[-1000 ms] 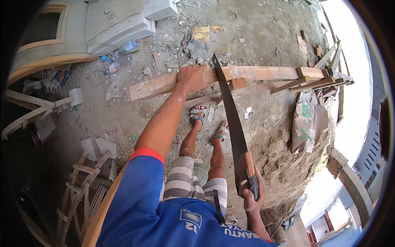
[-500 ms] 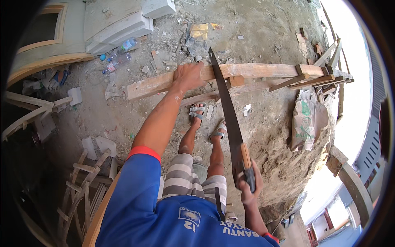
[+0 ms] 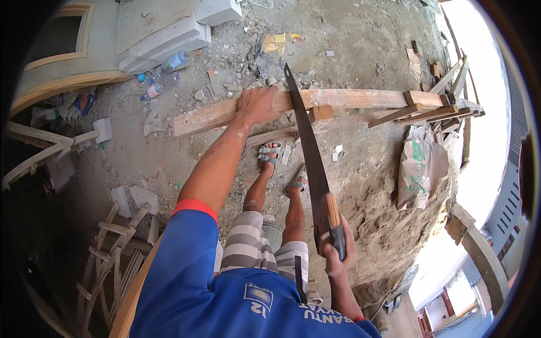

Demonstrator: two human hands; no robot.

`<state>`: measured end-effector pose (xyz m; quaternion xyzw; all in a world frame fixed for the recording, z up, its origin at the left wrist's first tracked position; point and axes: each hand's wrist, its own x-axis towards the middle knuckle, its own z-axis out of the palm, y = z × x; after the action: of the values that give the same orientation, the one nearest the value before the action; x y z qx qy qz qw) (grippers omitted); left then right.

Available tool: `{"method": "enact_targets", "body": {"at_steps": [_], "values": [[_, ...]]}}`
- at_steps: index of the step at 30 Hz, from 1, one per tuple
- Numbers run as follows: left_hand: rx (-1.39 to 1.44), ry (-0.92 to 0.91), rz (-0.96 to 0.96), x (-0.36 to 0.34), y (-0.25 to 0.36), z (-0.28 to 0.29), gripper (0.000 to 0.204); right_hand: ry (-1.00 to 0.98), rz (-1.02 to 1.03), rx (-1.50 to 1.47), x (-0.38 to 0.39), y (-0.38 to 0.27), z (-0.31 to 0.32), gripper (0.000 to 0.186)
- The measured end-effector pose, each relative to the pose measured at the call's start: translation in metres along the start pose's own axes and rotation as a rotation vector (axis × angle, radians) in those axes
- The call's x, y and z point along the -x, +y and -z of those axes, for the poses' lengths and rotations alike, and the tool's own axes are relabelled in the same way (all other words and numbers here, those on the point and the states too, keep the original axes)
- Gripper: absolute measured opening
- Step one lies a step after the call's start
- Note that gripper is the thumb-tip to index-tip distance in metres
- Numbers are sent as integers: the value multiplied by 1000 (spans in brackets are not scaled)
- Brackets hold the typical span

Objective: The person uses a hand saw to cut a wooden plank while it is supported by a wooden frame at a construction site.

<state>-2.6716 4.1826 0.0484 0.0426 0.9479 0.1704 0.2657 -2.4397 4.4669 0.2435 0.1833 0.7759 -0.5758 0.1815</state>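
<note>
A long wooden plank lies across the scene beyond my feet. My left hand is closed over it, left of the saw, thumb side toward the blade. In my right hand is a hand saw, gripped by its wood-and-black handle. The dark blade points away from me and crosses the plank just right of my left hand, its tip past the far edge. How deep the teeth sit in the wood cannot be seen. Under the plank a short wood block shows next to the blade.
More timber is stacked under the plank's right end. A paper sack leans on the dirt mound at right. Plastic bottles and rubble litter the ground at upper left. A wooden ladder-like frame stands at lower left.
My right hand and the saw have shifted slightly away from me, up along the blade's line. My left hand stays on the plank.
</note>
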Motion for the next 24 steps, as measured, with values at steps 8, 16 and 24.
{"method": "enact_targets", "body": {"at_steps": [8,16,24], "values": [[25,36,-77,-22,29,3,51,47,136,-58,-195,-18,-77,62],[20,75,-42,-5,-1,0,51,-40,-18,-3,3,-4,11,78],[28,91,-79,-20,21,-8,54,-14,5,-116,-208,-38,-73,63]]}}
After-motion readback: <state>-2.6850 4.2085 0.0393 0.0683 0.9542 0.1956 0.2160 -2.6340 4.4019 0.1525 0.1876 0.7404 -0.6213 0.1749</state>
